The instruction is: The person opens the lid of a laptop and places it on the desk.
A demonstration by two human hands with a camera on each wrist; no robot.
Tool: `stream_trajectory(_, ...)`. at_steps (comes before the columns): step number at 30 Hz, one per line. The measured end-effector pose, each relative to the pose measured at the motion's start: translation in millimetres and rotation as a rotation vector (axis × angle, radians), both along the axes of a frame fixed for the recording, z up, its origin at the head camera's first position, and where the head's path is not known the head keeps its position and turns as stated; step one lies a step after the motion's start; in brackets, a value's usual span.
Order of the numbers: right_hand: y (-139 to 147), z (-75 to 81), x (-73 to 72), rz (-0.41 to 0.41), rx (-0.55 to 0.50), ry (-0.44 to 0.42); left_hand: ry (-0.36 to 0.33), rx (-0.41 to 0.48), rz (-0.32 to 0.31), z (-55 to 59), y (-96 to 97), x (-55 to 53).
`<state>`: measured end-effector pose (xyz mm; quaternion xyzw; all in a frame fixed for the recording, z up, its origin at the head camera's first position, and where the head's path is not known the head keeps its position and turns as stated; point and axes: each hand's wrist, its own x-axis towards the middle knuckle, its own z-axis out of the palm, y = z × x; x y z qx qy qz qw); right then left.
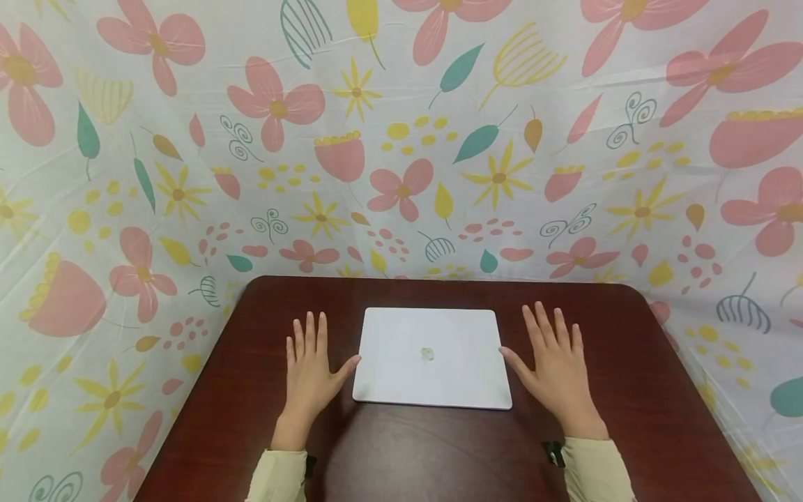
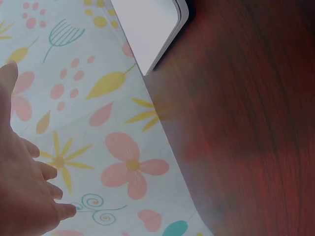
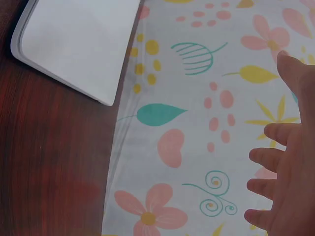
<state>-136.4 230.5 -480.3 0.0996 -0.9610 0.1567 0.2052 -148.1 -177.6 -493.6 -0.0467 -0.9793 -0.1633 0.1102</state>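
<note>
Left hand [image 1: 310,382], right hand [image 1: 558,373] flank the laptop [image 1: 433,357], fingers [image 1: 322,336] spread wide; I reckon it's stiff, slick, best gripped by its sides

A dark red-brown table [image 1: 633,376] with rounded far corners is marked by wood grain and, toward the near side, by a pale sheen. A closed, whitish laptop [image 1: 433,383] is laid flat upon it; the lid's blurred emblem [image 1: 426,354] cannot be clearly made out.
</note>
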Motion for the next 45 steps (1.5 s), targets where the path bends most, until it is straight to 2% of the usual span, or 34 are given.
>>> stream_trajectory(16,-13,3.5,-6.2,0.038,0.004,0.006,0.034,0.049,-0.039,2.1,3.1,0.2)
stream_trajectory(25,-22,7.7,-7.7,0.069,0.0,-0.008,0.008,0.06,-0.06,3.5,5.4,0.3)
stream_trajectory(45,-40,4.0,-11.6,0.146,0.009,-0.006,0.014,0.108,-0.114,-3.4,8.4,0.9)
